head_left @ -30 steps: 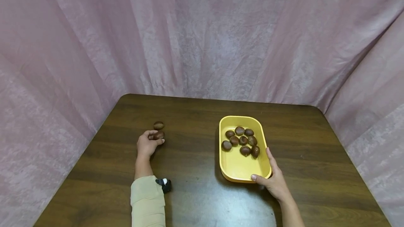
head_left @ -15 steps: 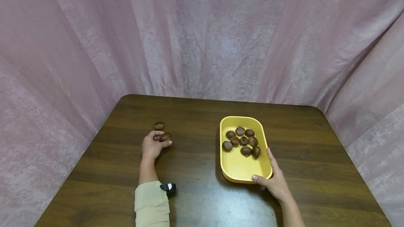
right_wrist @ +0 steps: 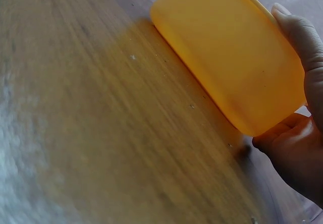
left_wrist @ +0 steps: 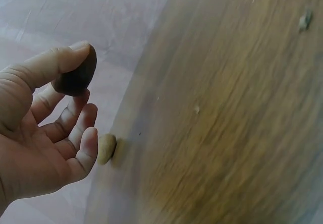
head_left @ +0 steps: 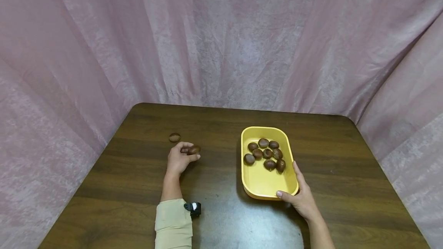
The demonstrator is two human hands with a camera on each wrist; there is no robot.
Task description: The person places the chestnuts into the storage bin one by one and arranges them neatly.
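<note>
Between thumb and fingers my left hand point(head_left: 178, 160) pinches a brown chestnut point(head_left: 194, 150), held up off the table; in the left wrist view the same chestnut point(left_wrist: 78, 75) looks dark against the curtain. Behind that hand, another chestnut point(head_left: 174, 137) lies on the wood. My right hand point(head_left: 303, 200) grips the near right corner of a yellow plastic container point(head_left: 264, 196), its thumb on the rim and fingers along the outer side. Several chestnuts point(head_left: 270, 165) sit inside, mostly toward the far half. The right wrist view shows the container's outer wall point(right_wrist: 227, 47) beside the thumb.
A dark brown wooden table point(head_left: 214, 133) lies under everything, its far edge close to a pink curtain point(head_left: 221, 41). Small light specks point(left_wrist: 197, 110) dot the tabletop. A small black device point(head_left: 195, 209) is strapped to the left sleeve.
My left hand has lifted the chestnut and carried it rightward, away from the one left on the table. The right hand and the container have hardly moved.
</note>
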